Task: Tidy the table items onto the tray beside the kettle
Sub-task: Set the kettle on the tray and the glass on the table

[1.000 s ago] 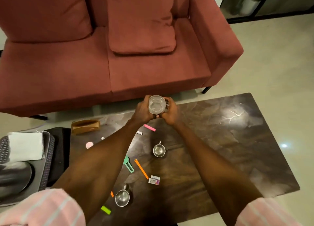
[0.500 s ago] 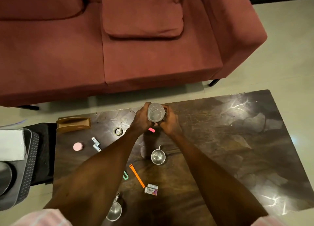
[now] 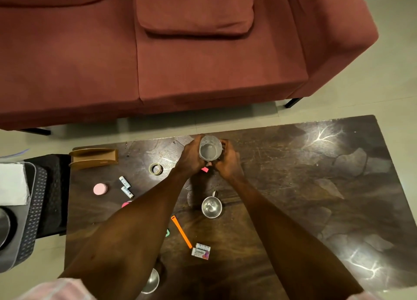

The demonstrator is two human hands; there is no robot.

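Both hands hold a clear glass [image 3: 210,148] above the far edge of the dark table [image 3: 316,187]. My left hand [image 3: 191,156] grips its left side and my right hand [image 3: 228,162] its right side. On the table lie a steel cup [image 3: 211,206], a second steel cup [image 3: 151,281] near the front edge, an orange strip [image 3: 181,231], two small eraser boxes [image 3: 201,251], two batteries [image 3: 126,186], a pink round lid [image 3: 100,189], a tape roll [image 3: 156,169] and a brown holder [image 3: 93,158]. A grey tray [image 3: 33,211] sits at the far left.
A red sofa [image 3: 180,51] stands just beyond the table across a strip of pale floor. A white cloth [image 3: 12,183] lies on the tray, and a dark round object [image 3: 3,227] sits at the frame's left edge. A pink piece [image 3: 205,169] shows under my hands.
The view has tilted down and shifted right, so the tray slid toward the left edge. Both hands keep hold of the glass, which stays over the table's far edge.
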